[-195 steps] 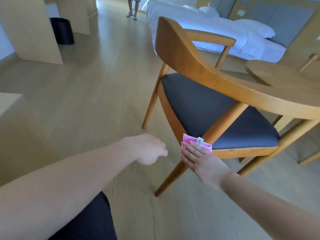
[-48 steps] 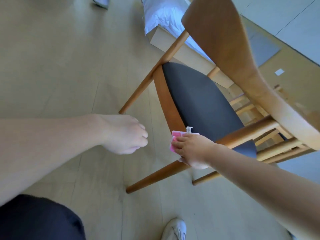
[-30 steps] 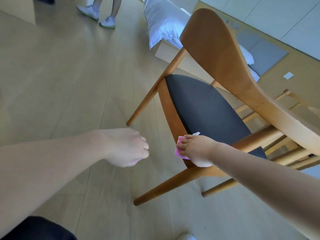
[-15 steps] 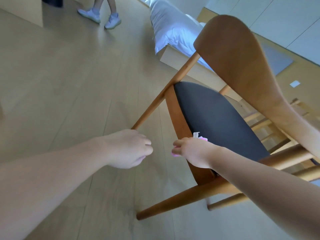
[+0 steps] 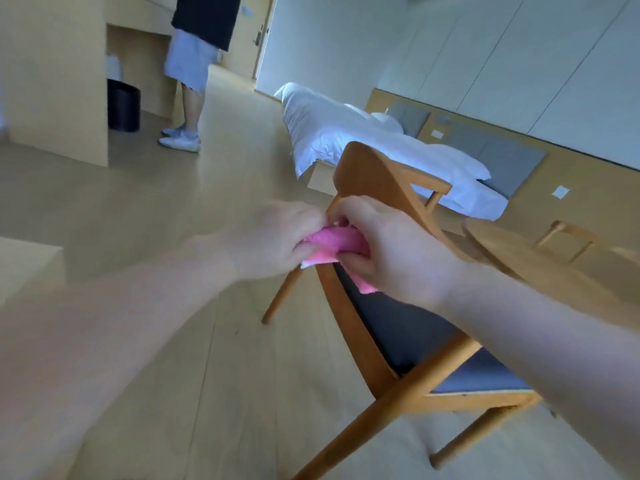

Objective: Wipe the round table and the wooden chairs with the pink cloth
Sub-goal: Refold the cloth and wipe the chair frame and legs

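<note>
Both hands hold the pink cloth [image 5: 337, 241] bunched between them in the air, in front of the chair's backrest. My left hand [image 5: 275, 242] grips its left end and my right hand [image 5: 388, 252] grips its right end, a flap hanging below. The wooden chair [image 5: 372, 188] with a dark grey seat [image 5: 415, 336] stands just behind and below my hands. The round wooden table [image 5: 526, 268] shows at the right, partly hidden by my right forearm. The picture is blurred by motion.
A bed [image 5: 360, 143] with white bedding stands behind the chair. A person [image 5: 194, 67] stands at the far left near a black bin [image 5: 123, 105] and a wooden desk unit [image 5: 52, 81]. Another chair [image 5: 568, 237] shows beyond the table. Wooden floor lies to the left.
My right hand lifted the cloth off the chair's seat frame and my left hand came in to grip it too. My head rose, so the room and bed now show.
</note>
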Action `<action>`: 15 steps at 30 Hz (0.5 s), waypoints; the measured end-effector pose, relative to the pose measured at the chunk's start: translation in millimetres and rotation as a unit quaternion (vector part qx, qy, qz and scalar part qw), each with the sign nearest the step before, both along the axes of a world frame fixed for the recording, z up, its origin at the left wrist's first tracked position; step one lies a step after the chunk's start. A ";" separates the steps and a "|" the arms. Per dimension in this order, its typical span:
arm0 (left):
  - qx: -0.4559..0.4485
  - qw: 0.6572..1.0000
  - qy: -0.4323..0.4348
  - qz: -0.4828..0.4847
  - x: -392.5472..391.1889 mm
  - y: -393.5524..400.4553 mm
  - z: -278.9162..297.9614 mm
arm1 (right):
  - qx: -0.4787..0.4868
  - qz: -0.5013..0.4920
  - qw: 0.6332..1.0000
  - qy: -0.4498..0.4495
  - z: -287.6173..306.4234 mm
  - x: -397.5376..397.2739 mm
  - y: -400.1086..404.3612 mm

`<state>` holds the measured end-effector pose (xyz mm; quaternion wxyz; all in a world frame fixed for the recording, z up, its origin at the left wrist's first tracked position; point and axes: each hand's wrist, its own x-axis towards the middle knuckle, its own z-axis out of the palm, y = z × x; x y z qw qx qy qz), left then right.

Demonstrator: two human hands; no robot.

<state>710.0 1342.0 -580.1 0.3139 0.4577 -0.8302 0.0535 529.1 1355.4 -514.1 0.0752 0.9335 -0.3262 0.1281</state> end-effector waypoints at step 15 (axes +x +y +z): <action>-0.162 0.972 0.130 0.108 87.2 -130.7 109.1 | -0.036 0.018 0.998 -0.050 142.5 96.6 -159.8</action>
